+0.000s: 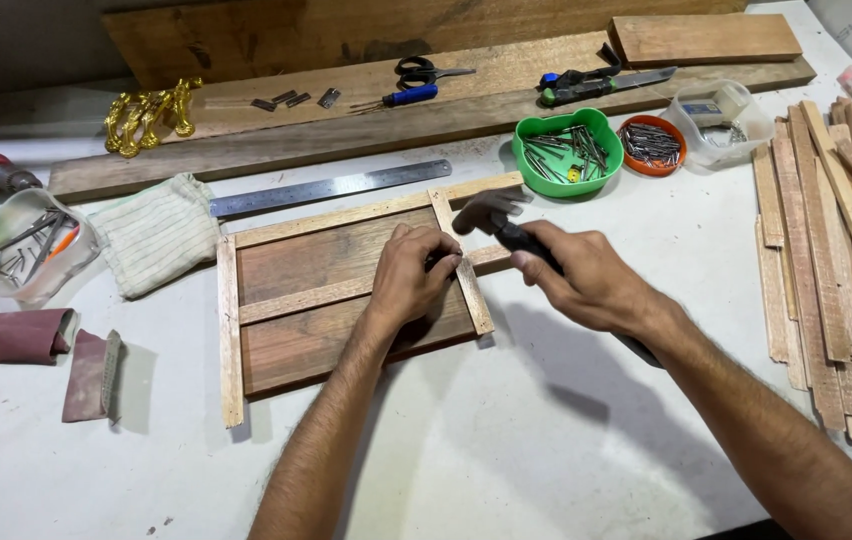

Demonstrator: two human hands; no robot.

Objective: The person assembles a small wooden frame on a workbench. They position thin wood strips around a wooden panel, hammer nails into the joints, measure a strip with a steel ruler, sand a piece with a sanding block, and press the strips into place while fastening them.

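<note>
White tabletop (506, 440) spreads under everything I'm working on, with long dark planks (426, 110) lying across its far edge. To my right is a loose heap of thin wood strips (836, 260). In front of me lies the brown wooden panel (326, 300), flat on the table, framed and crossed by pale slats (461, 262). I judge the panel stiff and fairly light, steady enough lying flat. The slats look thin and could split, so they are best held close beside the spot being struck.

A steel ruler (331, 187) lies just beyond the panel, a folded striped cloth (156, 232) to its left. Further back stand a green bowl of nails (568, 150) and a smaller orange one (650, 145).

My right hand (586, 280) is closed around the dark handle of a hammer (491, 215), gripping high, near the head, which hangs blurred over the upright slat. That short hold suits light, controlled taps; the head carries the weight.

My left hand (411, 275) rests on the panel, fingertips pinched together at the slat, seemingly around a small nail, though I cannot make it out clearly.
</note>
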